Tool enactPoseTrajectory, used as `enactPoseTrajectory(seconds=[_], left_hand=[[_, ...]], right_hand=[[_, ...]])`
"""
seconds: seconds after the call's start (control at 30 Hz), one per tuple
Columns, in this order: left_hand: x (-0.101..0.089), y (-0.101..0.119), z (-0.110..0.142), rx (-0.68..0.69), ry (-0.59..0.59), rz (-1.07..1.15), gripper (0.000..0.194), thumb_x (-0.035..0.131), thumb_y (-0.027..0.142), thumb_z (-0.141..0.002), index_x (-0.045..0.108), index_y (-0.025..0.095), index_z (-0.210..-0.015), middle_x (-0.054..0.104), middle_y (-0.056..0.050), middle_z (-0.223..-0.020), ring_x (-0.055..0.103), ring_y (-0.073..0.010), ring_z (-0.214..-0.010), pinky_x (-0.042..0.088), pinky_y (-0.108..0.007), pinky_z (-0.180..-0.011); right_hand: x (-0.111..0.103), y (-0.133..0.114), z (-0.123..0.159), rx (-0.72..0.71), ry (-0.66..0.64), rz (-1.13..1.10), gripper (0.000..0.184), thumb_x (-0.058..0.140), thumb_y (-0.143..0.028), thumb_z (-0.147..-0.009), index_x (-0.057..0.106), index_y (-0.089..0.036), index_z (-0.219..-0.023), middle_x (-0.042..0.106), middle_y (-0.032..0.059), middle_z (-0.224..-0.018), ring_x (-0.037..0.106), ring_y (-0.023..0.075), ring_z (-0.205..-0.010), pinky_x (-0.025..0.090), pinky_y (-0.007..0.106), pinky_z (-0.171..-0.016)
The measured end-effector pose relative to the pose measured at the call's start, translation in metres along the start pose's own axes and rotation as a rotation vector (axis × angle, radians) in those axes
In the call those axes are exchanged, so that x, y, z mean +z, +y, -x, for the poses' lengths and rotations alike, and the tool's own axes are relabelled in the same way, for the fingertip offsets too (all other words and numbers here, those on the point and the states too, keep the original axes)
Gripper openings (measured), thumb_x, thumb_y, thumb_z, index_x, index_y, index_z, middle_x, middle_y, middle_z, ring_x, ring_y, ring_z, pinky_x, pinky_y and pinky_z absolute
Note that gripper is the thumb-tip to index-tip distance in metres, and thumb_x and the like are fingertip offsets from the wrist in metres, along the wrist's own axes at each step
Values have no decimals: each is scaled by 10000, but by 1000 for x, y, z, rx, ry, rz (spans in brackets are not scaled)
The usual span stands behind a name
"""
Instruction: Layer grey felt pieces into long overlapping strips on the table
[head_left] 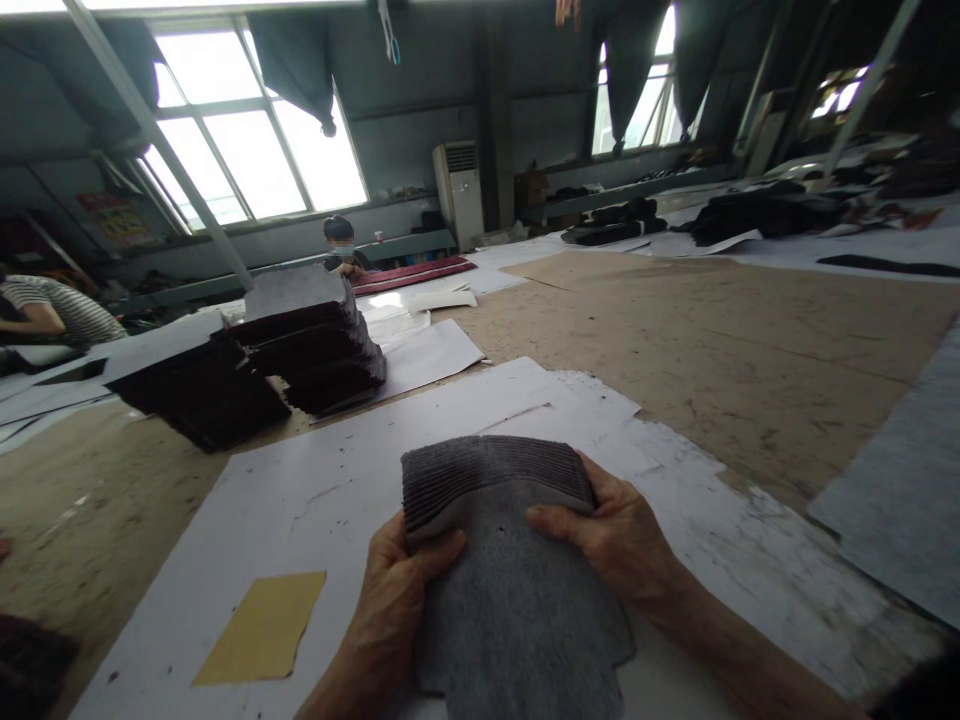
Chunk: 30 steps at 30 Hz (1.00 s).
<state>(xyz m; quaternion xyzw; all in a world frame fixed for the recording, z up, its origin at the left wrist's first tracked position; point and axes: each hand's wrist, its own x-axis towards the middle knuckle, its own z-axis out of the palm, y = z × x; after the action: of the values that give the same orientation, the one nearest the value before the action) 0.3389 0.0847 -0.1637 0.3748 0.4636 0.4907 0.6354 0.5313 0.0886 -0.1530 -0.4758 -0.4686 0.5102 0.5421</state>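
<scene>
Starting well to the left of the fingers, a person in a striped sleeve [52,310] sits at the far side, and a dark scrap of cloth [30,660] pokes into the lower corner of the view. Closer to the fingers on that side, a yellowish card [261,628] lies flat on a white paper sheet [315,500]. Beyond them, stacks of dark maroon cut pieces [307,350] sit unevenly on the brown-topped desk [675,340], and a seated co-worker [341,250] is well past those. Directly under the fingers, the left hand [394,600] and right hand [607,530] hold a grey fabric panel [517,610] from either side, with fingers closed on its edges and thumbs lying on top. A ribbed band [495,475] runs along the panel's upper edge, with a small hole [480,522] just below it, and its lower part appears to lie on the white paper sheet. Right of the fingers, a grey felt sheet [900,480] lies at the desk's edge, with dark cloth piles [765,215] far beyond it. Pulling too hard could widen the hole or distort the panel, while a careless elbow could topple the leaning maroon stacks.
</scene>
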Motion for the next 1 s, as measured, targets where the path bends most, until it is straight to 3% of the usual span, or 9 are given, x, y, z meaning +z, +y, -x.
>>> enactPoseTrajectory(seconds=[0.2,0.37,0.43,0.5,0.63,0.7,0.77,0.93,1.0], left_hand=[[-2,2,-1,317,24,-133,209,770,211,-572,708,165,-766,689,-14,-759,588,-147,-706,464,-232,-688],[-8,1,-3,-81,-111,232,326,728,169,-547,697,171,-872,698,-60,-794,624,-211,-710,490,-329,-690],[-8,0,-4,-162,-185,306,361,717,154,-539,691,151,-899,697,-87,-818,631,-234,-737,487,-364,-728],[-6,-1,-4,-137,-147,230,315,731,177,-552,695,127,-860,694,-94,-790,628,-229,-703,487,-349,-693],[-4,1,-4,136,52,-122,172,759,243,-576,697,140,-699,664,-19,-672,566,-156,-628,451,-264,-628],[-4,2,-3,308,82,-250,127,767,236,-573,689,152,-628,644,10,-637,534,-131,-630,436,-237,-644],[-5,1,-3,313,68,-209,118,765,224,-572,693,160,-641,650,9,-648,540,-138,-639,440,-242,-648],[-7,2,-5,-122,-178,258,329,689,190,-591,690,160,-919,690,-78,-868,617,-234,-753,482,-354,-708],[-9,6,-5,-100,-211,202,358,690,189,-580,692,152,-936,687,-90,-919,619,-256,-809,480,-367,-753]], right_hand=[[-3,2,-1,146,-163,-170,250,711,-228,-602,653,-153,-834,688,34,-770,645,210,-679,526,315,-625],[-3,2,11,-802,-112,390,308,607,-121,-693,671,-187,-987,692,46,-929,648,212,-836,529,302,-742],[-4,2,13,-1023,-113,486,386,586,-75,-704,644,-196,-1066,669,58,-1025,628,203,-921,510,299,-811],[-5,2,10,-847,-46,449,327,614,-101,-704,658,-195,-1013,690,45,-930,646,189,-838,529,276,-742],[-3,1,0,9,-121,7,342,708,-309,-654,647,-153,-953,693,56,-831,651,215,-718,540,310,-630],[-1,2,-1,205,-183,-195,384,721,-331,-631,640,-149,-960,692,72,-878,652,237,-754,538,361,-687],[1,3,2,158,-117,-150,331,729,-305,-617,658,-172,-913,696,46,-824,652,235,-730,537,364,-684],[1,3,15,-582,40,365,230,681,-178,-667,705,-248,-885,698,7,-868,643,204,-809,510,290,-742],[1,1,15,-648,35,388,242,684,-161,-666,704,-252,-890,697,1,-870,643,191,-794,505,273,-724]])
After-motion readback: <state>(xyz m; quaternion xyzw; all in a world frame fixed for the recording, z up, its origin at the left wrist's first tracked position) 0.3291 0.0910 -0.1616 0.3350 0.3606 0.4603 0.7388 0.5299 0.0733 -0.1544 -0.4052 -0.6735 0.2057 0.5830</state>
